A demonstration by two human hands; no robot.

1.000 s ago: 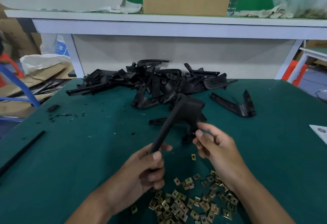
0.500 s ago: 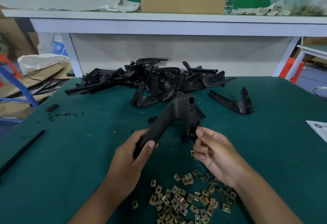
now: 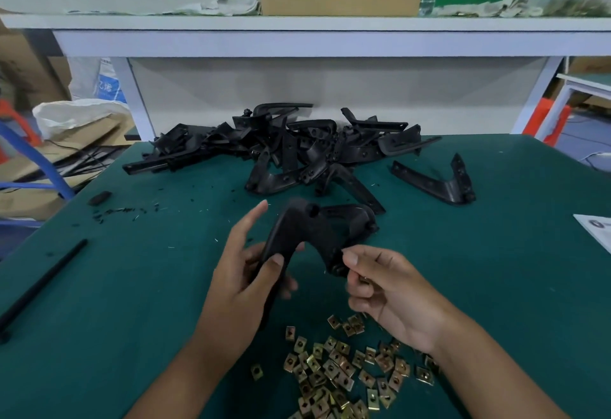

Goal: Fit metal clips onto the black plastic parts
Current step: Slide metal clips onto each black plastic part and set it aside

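Above the middle of the green counter (image 3: 463, 286), the left hand (image 3: 238, 289) grips the long arm of a bent black plastic part (image 3: 307, 233), thumb curled over it and forefinger stretched out. The right hand (image 3: 386, 289) has its fingers curled at the part's other end, pinching something too small to tell. Brass-coloured metal clips (image 3: 334, 369) lie scattered by the near edge; a heap of black parts (image 3: 291, 144) sits at the far edge.
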